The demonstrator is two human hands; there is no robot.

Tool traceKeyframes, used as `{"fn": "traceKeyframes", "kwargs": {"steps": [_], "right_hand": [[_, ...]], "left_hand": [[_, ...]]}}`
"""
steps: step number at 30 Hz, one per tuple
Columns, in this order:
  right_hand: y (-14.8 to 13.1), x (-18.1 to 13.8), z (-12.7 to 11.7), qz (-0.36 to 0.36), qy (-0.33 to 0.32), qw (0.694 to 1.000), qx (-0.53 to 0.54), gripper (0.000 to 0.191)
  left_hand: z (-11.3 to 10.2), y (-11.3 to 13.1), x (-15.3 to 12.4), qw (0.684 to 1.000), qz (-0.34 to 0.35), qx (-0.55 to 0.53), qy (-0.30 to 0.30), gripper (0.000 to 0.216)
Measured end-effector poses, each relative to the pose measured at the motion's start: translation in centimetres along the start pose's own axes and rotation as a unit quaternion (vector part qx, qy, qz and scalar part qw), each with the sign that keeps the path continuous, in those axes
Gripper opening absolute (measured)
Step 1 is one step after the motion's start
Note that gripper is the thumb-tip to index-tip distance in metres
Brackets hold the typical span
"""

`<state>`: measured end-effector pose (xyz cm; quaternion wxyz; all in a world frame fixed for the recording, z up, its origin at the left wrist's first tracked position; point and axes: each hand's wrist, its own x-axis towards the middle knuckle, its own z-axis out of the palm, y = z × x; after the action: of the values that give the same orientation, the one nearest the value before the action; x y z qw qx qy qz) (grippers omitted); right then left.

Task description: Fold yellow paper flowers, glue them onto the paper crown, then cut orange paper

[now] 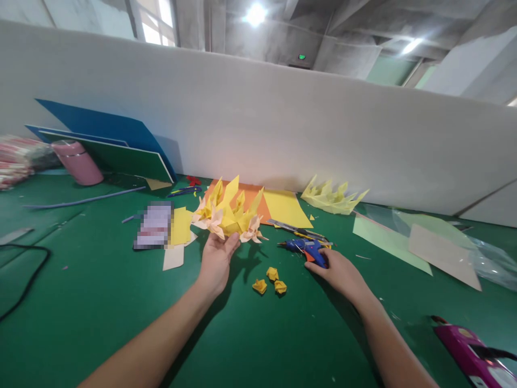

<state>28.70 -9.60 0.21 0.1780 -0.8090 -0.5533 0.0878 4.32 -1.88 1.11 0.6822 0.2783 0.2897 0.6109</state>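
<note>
My left hand (pixel 217 260) is closed on the lower edge of a yellow paper crown (pixel 231 214), lifted over the table. Pointed tips rise from the crown, and pale pink folded paper flowers (pixel 251 230) sit along its lower front. My right hand (pixel 334 267) has its fingers around the handle of a blue glue gun (pixel 309 249) with an orange trigger, its nozzle pointing left. Between my hands, three small folded yellow paper pieces (pixel 259 286) lie on the green table (pixel 258 345). Just behind the glue gun is a utility knife (pixel 299 230).
A paler yellow paper crown (pixel 333 196) stands by the white partition (pixel 258 118). Orange paper (pixel 264 207) and yellow paper (pixel 288 207) lie behind. To the left are a blurred phone (pixel 154 225) and a pink bottle (pixel 78 163); a magenta power strip (pixel 468 347) sits front right.
</note>
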Motion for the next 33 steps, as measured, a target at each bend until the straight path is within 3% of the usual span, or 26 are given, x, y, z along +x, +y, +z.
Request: {"fn": "traceKeyframes", "kwargs": {"steps": [4, 7, 10, 13, 17, 20, 27, 33], "right_hand": [[0.4, 0.3, -0.8, 0.033, -0.077, 0.991, 0.108, 0.022], [0.8, -0.1, -1.7, 0.055, -0.108, 0.964, 0.235, 0.026], [0.1, -0.8, -2.3, 0.052, -0.092, 0.904, 0.414, 0.03], [-1.4, -1.5, -2.7, 0.032, -0.132, 0.837, 0.531, 0.033], [-3.8, -2.2, -2.8, 0.001, -0.173, 0.803, 0.571, 0.04], [-5.4, -2.6, -2.9, -0.044, -0.163, 0.821, 0.546, 0.049], [-6.8, -2.6, -2.6, -0.113, -0.058, 0.919, 0.374, 0.055], [-6.9, -2.5, -2.2, -0.157, -0.012, 0.947, 0.28, 0.047]], "left_hand": [[0.1, -0.4, -0.2, 1.0, -0.013, 0.012, -0.018, 0.04], [0.2, -0.7, -0.5, 0.999, -0.007, 0.014, -0.031, 0.041], [0.3, -0.8, -0.6, 0.999, -0.001, 0.018, -0.042, 0.04], [0.2, -0.8, -0.7, 0.999, -0.003, 0.032, -0.044, 0.039], [0.2, -0.8, -0.7, 0.998, -0.009, 0.062, -0.029, 0.035], [0.3, -0.7, -0.7, 0.998, -0.019, 0.055, -0.027, 0.037], [0.7, -0.4, -0.9, 0.997, -0.031, 0.038, -0.056, 0.037], [0.6, -0.5, -0.9, 0.997, -0.033, 0.046, -0.061, 0.035]]}}
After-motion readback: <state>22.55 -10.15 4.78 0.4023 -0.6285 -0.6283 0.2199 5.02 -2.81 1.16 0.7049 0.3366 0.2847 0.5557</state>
